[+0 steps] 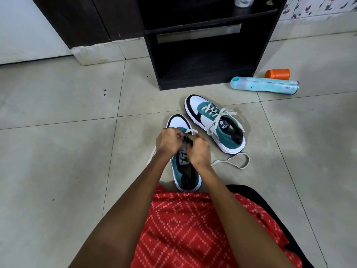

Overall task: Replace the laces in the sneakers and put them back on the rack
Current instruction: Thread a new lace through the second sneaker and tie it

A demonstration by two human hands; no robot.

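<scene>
Lacing at near sneaker [178, 123] on tile floor [58, 113]: pinches white lace [191, 131] above its tongue with left hand [167, 142] and right hand [200, 151], fingers of both curled tightly round it, loose end trailing rightward, laced second sneaker [216, 124] just beside, black rack [202, 55] close behind both.

Bottle [243, 0] on rack [202, 55] (top off-frame)

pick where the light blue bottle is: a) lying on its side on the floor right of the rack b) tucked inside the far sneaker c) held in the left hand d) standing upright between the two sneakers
A: the light blue bottle lies on its side on the tiled floor, just right of the black rack, beside an orange cup.
</scene>
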